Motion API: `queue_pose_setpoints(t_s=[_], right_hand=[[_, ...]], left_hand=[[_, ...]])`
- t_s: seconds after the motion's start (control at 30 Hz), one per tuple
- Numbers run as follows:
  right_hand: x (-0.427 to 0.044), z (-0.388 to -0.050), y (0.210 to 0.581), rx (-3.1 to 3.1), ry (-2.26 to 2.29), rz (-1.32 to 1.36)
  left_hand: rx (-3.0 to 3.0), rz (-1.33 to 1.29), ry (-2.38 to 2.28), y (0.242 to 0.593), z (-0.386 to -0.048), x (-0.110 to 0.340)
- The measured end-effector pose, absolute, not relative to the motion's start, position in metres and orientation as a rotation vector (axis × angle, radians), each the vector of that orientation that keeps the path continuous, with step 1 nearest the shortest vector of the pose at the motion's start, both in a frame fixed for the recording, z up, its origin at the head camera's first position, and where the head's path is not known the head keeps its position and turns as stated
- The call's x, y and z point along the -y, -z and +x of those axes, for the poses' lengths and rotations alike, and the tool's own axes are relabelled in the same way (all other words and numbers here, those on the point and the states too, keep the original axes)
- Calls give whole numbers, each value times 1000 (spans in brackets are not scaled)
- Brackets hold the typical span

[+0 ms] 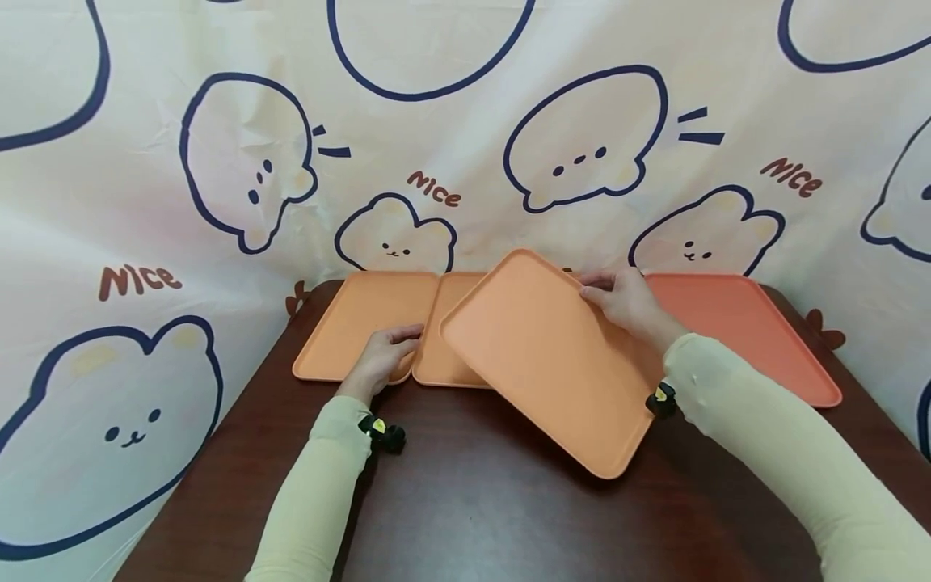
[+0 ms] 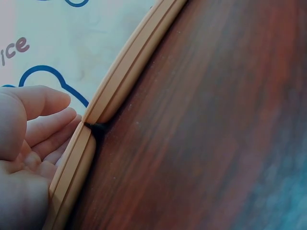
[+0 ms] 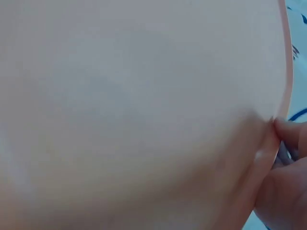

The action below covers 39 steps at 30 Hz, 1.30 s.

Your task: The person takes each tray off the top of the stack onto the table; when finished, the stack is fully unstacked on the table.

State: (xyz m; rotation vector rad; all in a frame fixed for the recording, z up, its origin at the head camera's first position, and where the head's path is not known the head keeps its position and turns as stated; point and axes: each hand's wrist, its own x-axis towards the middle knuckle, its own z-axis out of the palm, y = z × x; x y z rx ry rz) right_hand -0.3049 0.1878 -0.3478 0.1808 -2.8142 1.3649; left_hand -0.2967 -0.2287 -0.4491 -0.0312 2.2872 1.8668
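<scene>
My right hand [image 1: 629, 303] grips the upper right edge of a light-orange rectangular tray [image 1: 553, 356]. That tray is tilted and turned cornerwise, with a low raised rim. In the right wrist view, fingers and thumb of the right hand [image 3: 285, 177] pinch its rim. My left hand [image 1: 381, 352] hovers over or rests on the left orange tray [image 1: 356, 323], near where it meets a second orange tray [image 1: 447, 364]. In the left wrist view, the left hand's fingers [image 2: 53, 98] lie loosely beside the adjoining tray rims. The held tray partly hides the second tray.
A coral-red tray [image 1: 742, 323] lies flat at the right of the dark brown wooden table [image 1: 465, 501]. Behind the table hangs a pale cloth [image 1: 480, 153] printed with bear outlines. Both wrists carry small black cameras.
</scene>
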Motion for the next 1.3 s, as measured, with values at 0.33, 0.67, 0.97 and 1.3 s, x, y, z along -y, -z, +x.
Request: queue_pose_setpoints(t_s=[0.33,0.67,0.97,1.3], right_hand=[[-182,-291,360,2854,-1186,531],[-164,-268,378,2948,-1152,880],[-144,-256,393,3016,-1105,1145],[-128,-251,415,2986,-981,1073]], left_hand=[[-2310,-45,-1839,448,-296,228],[-2307,-39,-1834,445,-296,228],[-2308,-43,-1819,445,-294,228],[-2298,-37,-1831,446,-295,229]])
